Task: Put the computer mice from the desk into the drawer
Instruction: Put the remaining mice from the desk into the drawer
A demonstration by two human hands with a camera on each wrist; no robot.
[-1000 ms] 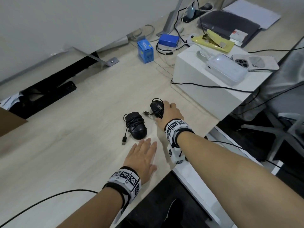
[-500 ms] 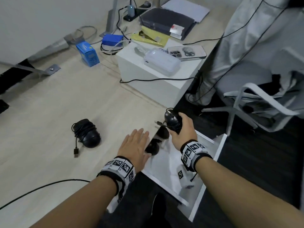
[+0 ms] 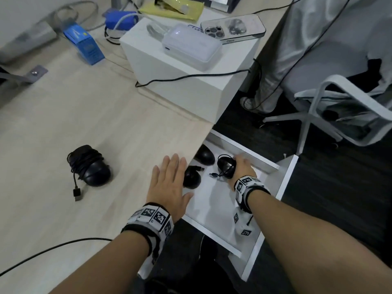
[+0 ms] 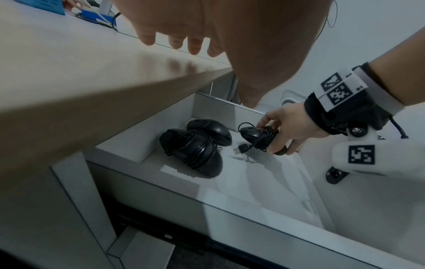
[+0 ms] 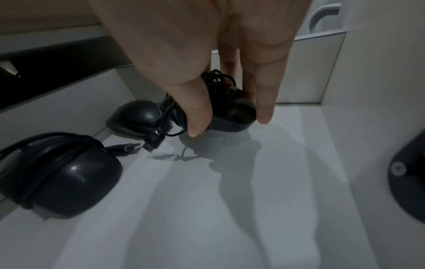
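Note:
My right hand (image 3: 241,169) grips a black mouse (image 3: 226,165) with its cable wound round it, just above the floor of the open white drawer (image 3: 214,209). The thumb (image 5: 195,112) and fingers (image 5: 262,98) pinch its sides, and the same mouse (image 5: 230,111) hangs over its shadow. Two more black mice lie in the drawer: a cable-wrapped one (image 4: 193,151) at the near left and a bare one (image 4: 211,131) behind it. One cable-wrapped mouse (image 3: 90,166) stays on the desk. My left hand (image 3: 169,183) rests flat and open on the desk edge.
A white box (image 3: 184,81) carrying a power bank (image 3: 191,44) and a phone (image 3: 233,28) stands on the desk behind the drawer. A blue carton (image 3: 84,44) lies farther left. A black cable (image 3: 53,249) crosses the near desk. A white office chair (image 3: 331,115) stands right of the drawer.
My right hand lifted the mouse off the desk, carried it right over the edge and lowered it into the drawer. The left hand stayed flat on the desk.

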